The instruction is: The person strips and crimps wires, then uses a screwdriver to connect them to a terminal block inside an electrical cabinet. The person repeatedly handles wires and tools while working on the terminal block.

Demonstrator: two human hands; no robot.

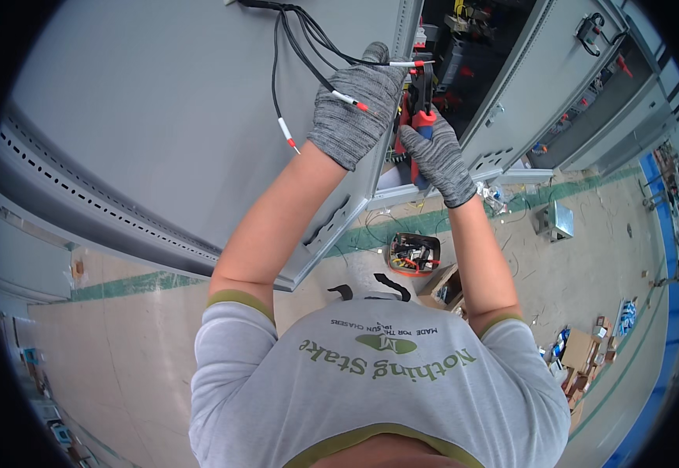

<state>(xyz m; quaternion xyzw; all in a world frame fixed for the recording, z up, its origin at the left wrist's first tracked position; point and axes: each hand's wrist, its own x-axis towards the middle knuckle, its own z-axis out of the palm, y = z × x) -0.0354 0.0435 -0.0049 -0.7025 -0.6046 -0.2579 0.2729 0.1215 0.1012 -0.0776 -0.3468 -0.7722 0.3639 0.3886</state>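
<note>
My left hand, in a grey knit glove, is closed on a black wire. The wire's end carries a white sleeve, a red collar and bare strands, and it lies at the jaws of a pair of crimping pliers. Those pliers have black jaws and red-and-blue handles, and my gloved right hand is wrapped round them. Whether the jaws touch the wire end I cannot tell. Another red-tipped wire rests across the back of my left glove. One more such wire end dangles beside my left wrist.
A large grey cabinet door fills the left side. Behind the pliers is the open cabinet's dark interior with electrical parts. On the floor are a tool box, a cardboard box and a metal bracket.
</note>
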